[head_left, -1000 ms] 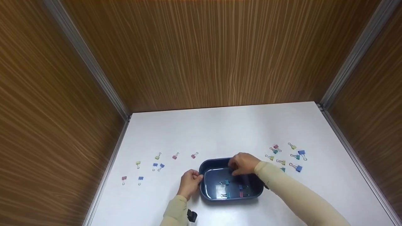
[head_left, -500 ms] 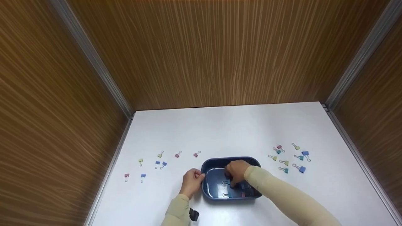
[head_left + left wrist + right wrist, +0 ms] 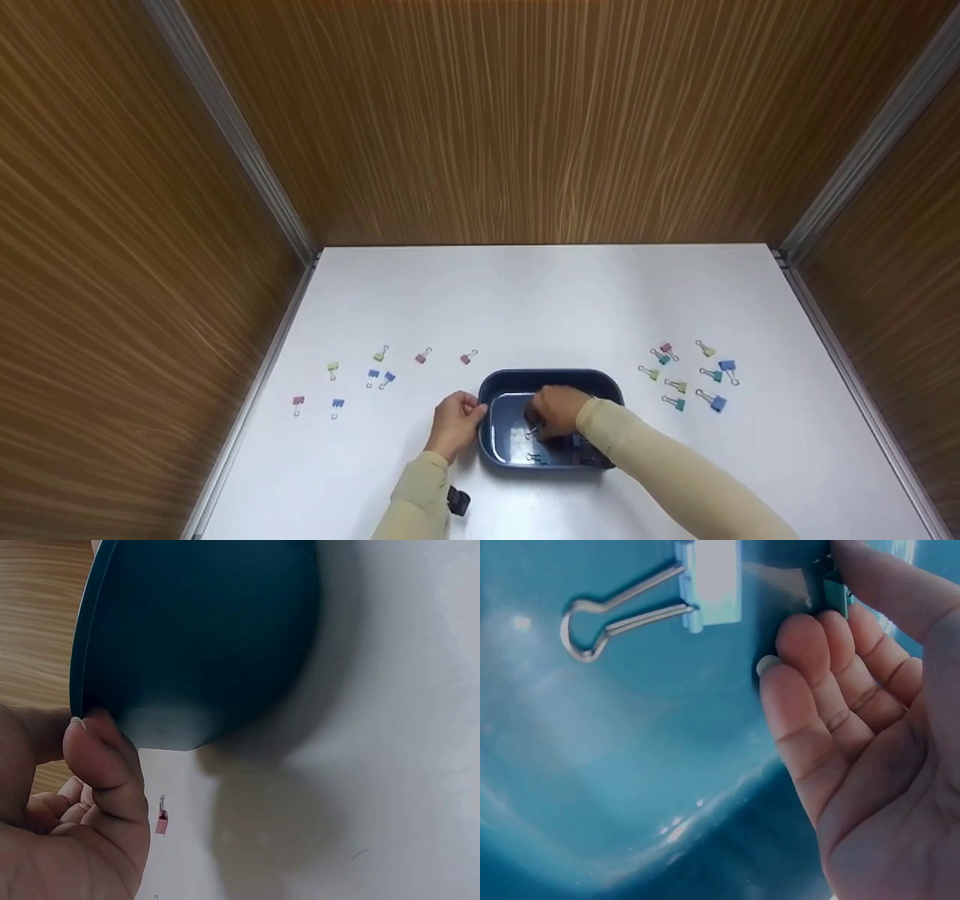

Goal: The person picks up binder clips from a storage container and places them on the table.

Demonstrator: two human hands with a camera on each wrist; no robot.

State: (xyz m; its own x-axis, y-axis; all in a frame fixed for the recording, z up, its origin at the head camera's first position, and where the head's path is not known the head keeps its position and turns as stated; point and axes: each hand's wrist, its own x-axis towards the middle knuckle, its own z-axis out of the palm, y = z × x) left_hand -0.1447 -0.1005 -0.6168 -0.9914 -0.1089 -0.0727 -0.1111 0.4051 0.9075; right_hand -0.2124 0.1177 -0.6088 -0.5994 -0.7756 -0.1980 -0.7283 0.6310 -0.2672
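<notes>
A dark blue rectangular tray (image 3: 491,454) with raised walls sits at the front middle of the table. My left hand (image 3: 454,426) pinches its left rim between thumb and fingers; the left wrist view shows the thumb and fingers at the tray wall (image 3: 195,637). Inside the tray, my right hand (image 3: 556,411) has its fingers curled around a small teal binder clip (image 3: 837,594), which lies between thumb and fingertips. Another binder clip (image 3: 714,585), pale blue in the right wrist view, lies beside the hand on the tray floor. Some clips are partly hidden by the hand and forearm.
Several small binder clips lie spread at left, among them a pink clip (image 3: 298,401), a blue clip (image 3: 338,403) and a yellow clip (image 3: 333,367). Larger clips cluster at right, including a blue clip (image 3: 718,403). Wood-patterned panels (image 3: 525,127) enclose the table.
My right hand has moved from the tray's back wall forward and left to the teal clip, its fingers now lower in the tray. My left hand stays on the rim. The view has shifted slightly.
</notes>
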